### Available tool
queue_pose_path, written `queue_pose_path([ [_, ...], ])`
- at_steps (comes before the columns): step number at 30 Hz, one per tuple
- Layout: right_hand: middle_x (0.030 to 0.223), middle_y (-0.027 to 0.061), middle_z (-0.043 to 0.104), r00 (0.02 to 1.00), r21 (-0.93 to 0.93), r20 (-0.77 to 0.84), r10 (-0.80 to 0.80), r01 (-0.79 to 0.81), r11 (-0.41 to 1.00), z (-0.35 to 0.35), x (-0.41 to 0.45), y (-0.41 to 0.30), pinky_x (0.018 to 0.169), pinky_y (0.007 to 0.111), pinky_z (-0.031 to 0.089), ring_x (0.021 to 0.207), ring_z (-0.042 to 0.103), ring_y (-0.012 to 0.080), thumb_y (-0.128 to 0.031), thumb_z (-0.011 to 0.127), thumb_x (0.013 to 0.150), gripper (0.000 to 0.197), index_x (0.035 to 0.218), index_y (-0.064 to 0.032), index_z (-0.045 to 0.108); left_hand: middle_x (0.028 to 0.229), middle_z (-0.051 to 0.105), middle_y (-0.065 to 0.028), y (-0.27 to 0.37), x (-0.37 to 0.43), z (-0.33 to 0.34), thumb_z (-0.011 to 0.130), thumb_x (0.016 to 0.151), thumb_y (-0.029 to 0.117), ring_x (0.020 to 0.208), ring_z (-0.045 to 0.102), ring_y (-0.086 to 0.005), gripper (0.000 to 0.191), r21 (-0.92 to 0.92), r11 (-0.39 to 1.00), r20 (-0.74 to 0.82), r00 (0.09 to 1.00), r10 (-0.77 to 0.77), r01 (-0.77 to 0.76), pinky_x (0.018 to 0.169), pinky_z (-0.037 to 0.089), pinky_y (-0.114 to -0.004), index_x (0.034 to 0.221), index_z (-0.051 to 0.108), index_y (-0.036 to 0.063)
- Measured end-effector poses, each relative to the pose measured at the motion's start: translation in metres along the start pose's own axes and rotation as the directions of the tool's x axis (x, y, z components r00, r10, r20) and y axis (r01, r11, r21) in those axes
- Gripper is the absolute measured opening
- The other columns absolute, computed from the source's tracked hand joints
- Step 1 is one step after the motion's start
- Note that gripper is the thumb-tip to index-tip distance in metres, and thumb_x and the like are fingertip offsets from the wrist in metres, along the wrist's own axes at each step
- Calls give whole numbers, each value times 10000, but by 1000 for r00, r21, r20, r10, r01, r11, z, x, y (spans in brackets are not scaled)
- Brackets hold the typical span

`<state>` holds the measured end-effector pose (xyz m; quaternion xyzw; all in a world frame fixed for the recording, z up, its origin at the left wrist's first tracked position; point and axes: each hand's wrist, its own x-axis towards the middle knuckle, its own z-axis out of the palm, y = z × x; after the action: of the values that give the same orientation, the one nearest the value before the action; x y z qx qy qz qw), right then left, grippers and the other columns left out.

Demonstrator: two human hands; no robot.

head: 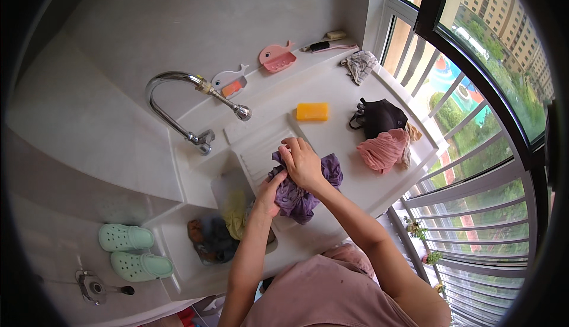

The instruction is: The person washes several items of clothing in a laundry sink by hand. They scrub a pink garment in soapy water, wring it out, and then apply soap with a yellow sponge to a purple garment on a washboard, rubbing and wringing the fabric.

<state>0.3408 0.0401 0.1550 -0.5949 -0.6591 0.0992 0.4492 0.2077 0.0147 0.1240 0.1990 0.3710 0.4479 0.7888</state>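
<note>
A bunched purple cloth garment (297,202) lies over the ribbed washboard (258,156) of a white laundry sink. My left hand (268,196) grips its left side, thumb on top. Over the upper part of the garment bends my right hand (302,162), its fingers curled and the fingertips above the cloth; whether they pinch any of it cannot be made out. Beyond the hands, on the flat counter, sits an orange-yellow bar of laundry soap (312,112). Left of the washboard, the basin (218,167) holds water with yellow and dark clothes (235,216) in it.
A chrome gooseneck faucet (171,76) arches over the basin. On the right are a black bra (384,116), pink cloth (384,151) and a crumpled rag (361,65). Whale-shaped soap dishes (276,58) and a brush (329,46) line the back ledge. Mint clogs (140,265) stand left.
</note>
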Motion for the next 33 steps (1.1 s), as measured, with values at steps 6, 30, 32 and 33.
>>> queue_pose_path([
  [6, 918, 88, 614, 872, 227, 486, -60, -59, 972, -24, -25, 49, 873, 332, 440, 888, 555, 205, -387, 652, 896, 513, 1235, -16, 548, 1074, 644, -72, 57, 1, 39, 668, 855, 155, 980, 633, -203, 327, 37, 978, 28, 978, 205, -206, 868, 518, -370, 1147, 593, 28],
  [30, 797, 91, 561, 990, -103, -102, 97, -108, 989, -9, -37, -23, 550, 416, 493, 723, 628, 308, -207, 690, 740, 227, 808, -58, 531, 1080, 587, -12, -30, 37, 14, 394, 985, 408, 1014, 574, -187, 310, -241, 917, 370, 904, -215, 317, 868, 483, -390, 1085, 536, 151],
  [32, 768, 81, 547, 989, -76, -41, -141, 137, 988, 9, -58, -66, 558, 398, 510, 720, 642, 274, -208, 698, 714, 239, 790, -65, 522, 1083, 584, -22, -50, 69, -62, 387, 992, 398, 1005, 573, -188, 295, -354, 891, 621, 784, -2, 283, 859, 478, -379, 1081, 526, 153],
  [33, 774, 81, 555, 975, -99, 25, -219, 221, 970, 20, -63, -77, 562, 398, 515, 710, 645, 269, -207, 699, 708, 241, 782, -64, 520, 1084, 583, -26, -53, 80, -86, 383, 995, 392, 1001, 572, -189, 287, -409, 863, 646, 762, 45, 296, 854, 475, -374, 1078, 520, 154],
])
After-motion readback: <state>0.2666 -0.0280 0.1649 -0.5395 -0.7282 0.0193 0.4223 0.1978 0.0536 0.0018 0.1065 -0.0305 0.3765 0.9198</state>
